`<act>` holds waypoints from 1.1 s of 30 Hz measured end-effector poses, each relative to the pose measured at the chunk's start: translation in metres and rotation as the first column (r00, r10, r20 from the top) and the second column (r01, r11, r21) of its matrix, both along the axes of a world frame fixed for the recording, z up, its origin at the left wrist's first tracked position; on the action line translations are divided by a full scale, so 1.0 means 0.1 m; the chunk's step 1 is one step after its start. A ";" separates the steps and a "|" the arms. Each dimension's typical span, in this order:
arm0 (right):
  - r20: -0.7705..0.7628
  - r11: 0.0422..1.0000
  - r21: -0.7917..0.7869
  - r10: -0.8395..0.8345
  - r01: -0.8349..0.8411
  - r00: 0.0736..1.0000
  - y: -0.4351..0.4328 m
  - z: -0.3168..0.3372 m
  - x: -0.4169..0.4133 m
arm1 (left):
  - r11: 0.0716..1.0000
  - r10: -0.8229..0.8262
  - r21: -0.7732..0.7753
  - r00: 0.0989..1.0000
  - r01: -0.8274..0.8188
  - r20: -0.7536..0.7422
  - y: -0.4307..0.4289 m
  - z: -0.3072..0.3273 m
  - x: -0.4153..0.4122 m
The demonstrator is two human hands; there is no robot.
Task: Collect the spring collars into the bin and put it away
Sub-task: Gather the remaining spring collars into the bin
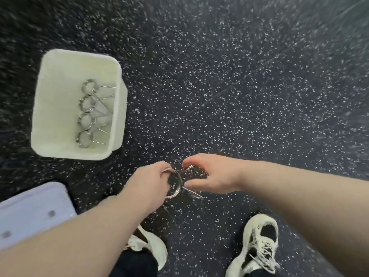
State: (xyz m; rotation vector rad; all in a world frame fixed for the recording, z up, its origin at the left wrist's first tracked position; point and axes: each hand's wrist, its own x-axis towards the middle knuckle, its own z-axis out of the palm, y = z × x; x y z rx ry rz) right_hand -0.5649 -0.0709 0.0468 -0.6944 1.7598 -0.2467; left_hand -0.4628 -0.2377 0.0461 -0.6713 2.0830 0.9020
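A white plastic bin [52, 108] stands on the speckled black floor at the left, with several metal spring collars [86, 114] lying in a row inside it. Low in the middle, my left hand [148, 183] grips the coil of a spring collar [176, 188], fingers curled through the ring. My right hand [209, 173] is right beside it, thumb and fingers pinching the handle wires of the same collar or of a second one; I cannot tell which. The two hands almost touch.
A pale lavender flat lid or tray [30, 214] with dark dots lies at the lower left. My two white-and-black trainers [257, 244] stand on the rubber floor [239, 86] below the hands.
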 end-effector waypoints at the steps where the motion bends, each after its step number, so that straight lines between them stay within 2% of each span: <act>1: -0.026 0.995 0.009 0.102 -0.101 0.994 -0.14 0.03 0.02 | 0.998 0.057 0.023 0.998 -0.057 0.006 -0.15 0.03 0.00; 4: -0.192 0.934 0.059 0.357 -0.352 0.914 -0.57 0.11 0.03 | 0.978 0.182 0.094 0.983 -0.184 0.031 -0.55 0.11 0.02; 8: -0.348 0.879 0.036 0.456 -0.475 0.819 -1.21 0.20 -0.05 | 0.923 0.325 0.196 0.944 -0.330 0.059 -1.01 0.22 0.08; 12: -0.390 0.856 0.056 0.493 -0.514 0.778 -1.85 0.25 -0.12 | 0.865 0.452 0.224 0.891 -0.449 0.043 -1.48 0.32 0.11; 15: -0.431 0.870 0.088 0.472 -0.485 0.769 -2.31 0.27 -0.17 | 0.804 0.562 0.206 0.826 -0.558 0.044 -1.80 0.33 0.20; 18: -0.467 0.893 0.131 0.439 -0.431 0.767 -2.67 0.28 -0.19 | 0.782 0.591 0.174 0.801 -0.598 0.093 -2.05 0.30 0.39; 21: -0.468 0.882 0.206 0.470 -0.424 0.748 -2.92 0.23 -0.19 | 0.786 0.575 0.170 0.804 -0.594 0.148 -2.24 0.28 0.60; 27: -0.396 0.817 0.319 0.576 -0.481 0.715 -3.29 -0.11 -0.14 | 0.695 0.707 0.085 0.700 -0.714 0.097 -2.47 0.16 0.83; 33: -0.327 0.753 0.374 0.653 -0.541 0.683 -3.33 -0.57 -0.10 | 0.645 0.735 0.057 0.640 -0.762 0.225 -2.36 -0.09 0.79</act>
